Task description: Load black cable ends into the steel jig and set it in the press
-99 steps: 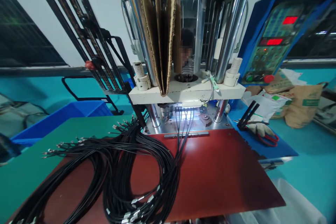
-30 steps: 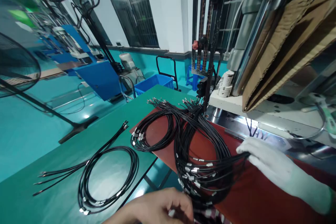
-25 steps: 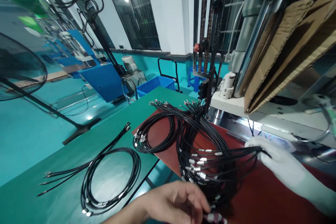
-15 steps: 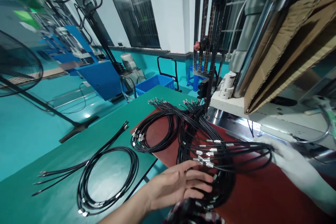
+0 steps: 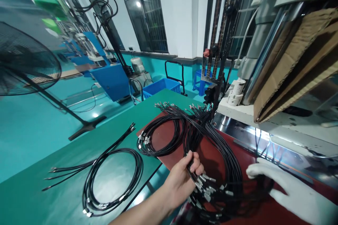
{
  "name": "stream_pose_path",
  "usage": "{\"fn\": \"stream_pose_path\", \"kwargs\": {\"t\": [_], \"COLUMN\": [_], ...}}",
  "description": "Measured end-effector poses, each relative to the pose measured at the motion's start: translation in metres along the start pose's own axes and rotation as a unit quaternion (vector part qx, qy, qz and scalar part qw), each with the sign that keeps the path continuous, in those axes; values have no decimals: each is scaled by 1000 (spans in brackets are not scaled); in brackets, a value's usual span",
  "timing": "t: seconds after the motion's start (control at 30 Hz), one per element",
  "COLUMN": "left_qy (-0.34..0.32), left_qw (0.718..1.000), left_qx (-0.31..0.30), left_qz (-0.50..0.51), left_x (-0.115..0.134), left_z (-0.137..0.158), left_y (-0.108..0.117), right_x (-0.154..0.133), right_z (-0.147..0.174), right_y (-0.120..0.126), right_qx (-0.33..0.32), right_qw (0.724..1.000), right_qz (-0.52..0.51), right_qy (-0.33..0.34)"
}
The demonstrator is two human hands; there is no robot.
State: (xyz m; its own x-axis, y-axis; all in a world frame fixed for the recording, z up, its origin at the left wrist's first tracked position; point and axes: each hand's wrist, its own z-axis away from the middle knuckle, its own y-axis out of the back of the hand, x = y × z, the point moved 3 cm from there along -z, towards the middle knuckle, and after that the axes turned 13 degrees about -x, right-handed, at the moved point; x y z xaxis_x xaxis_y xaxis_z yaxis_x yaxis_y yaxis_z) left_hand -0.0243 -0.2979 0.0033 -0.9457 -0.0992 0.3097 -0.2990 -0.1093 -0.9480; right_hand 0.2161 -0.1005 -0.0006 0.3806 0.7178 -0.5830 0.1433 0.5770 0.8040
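While hands (image 5: 185, 175) grip cables (image 5: 211, 147) (black).

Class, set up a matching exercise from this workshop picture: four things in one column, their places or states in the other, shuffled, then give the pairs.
1. left hand
2. right hand
3. cable coil
4. blue crate

A. lies on the green table top
B. gloved in white, resting flat on cables
C. on the floor behind the table
D. bare, gripping a cable bundle

Pairs: 1-D, 2-B, 3-A, 4-C
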Motion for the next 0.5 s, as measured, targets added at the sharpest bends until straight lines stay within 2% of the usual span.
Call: {"fn": "stream_pose_path", "kwargs": {"t": [0.07, 0.17, 0.23, 0.3, 0.37, 0.5], "left_qy": [-8, -14, -16, -23, -26, -17], "left_qw": [999, 990, 983, 976, 971, 962], "left_qx": [-15, -30, -45, -60, -73, -76], "left_qz": [-49, -134, -177, -207, -225, -263], "left_x": [-2, -8, -14, -20, -26, -34], "left_z": [3, 7, 8, 9, 10, 14], "left_y": [-3, -9, -11, -11, -10, -7], "right_x": [-2, -22, -47, -76, -103, -139], "right_z": [-2, -9, -15, -24, -37, -81], "right_y": [7, 25, 36, 39, 32, -2], "right_qx": [-44, -104, -119, -140, -182, -197], "right_qw": [998, 986, 962, 922, 902, 921], "right_qz": [-34, -131, -246, -358, -391, -336], "right_qy": [-21, -6, 25, 42, 30, -5]}}
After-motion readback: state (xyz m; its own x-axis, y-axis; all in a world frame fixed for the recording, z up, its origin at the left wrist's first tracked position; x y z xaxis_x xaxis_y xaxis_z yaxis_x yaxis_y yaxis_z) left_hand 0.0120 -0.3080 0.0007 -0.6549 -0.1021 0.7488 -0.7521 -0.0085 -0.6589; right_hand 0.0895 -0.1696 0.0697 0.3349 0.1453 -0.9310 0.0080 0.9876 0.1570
